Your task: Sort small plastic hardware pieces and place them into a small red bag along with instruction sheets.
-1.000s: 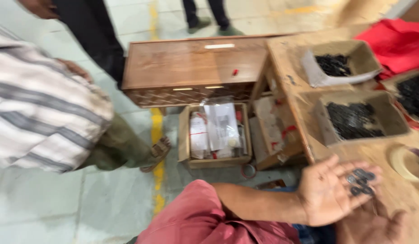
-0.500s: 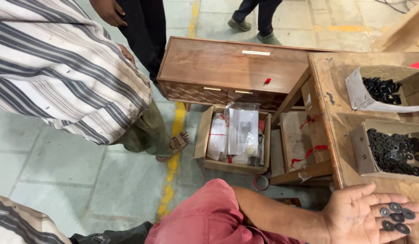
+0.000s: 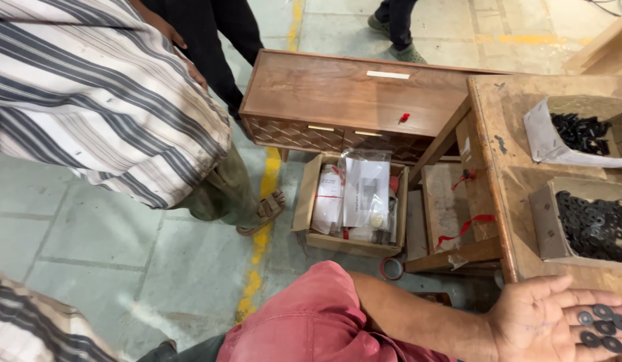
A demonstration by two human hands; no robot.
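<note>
Five black washers (image 3: 600, 328) on one open left palm (image 3: 549, 325) (fingers (image 3: 612, 295) spread wide), beside two full boxes (image 3: 549, 228).

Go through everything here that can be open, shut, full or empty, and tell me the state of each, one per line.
Left hand: open, palm up, black washers lying on it.
Right hand: not in view.
Near box on the workbench: open, holding many black washers.
Far box: open, holding black parts.
Cardboard box on the floor: flaps open, filled with plastic packets.
Wooden cabinet: drawers shut.
</note>
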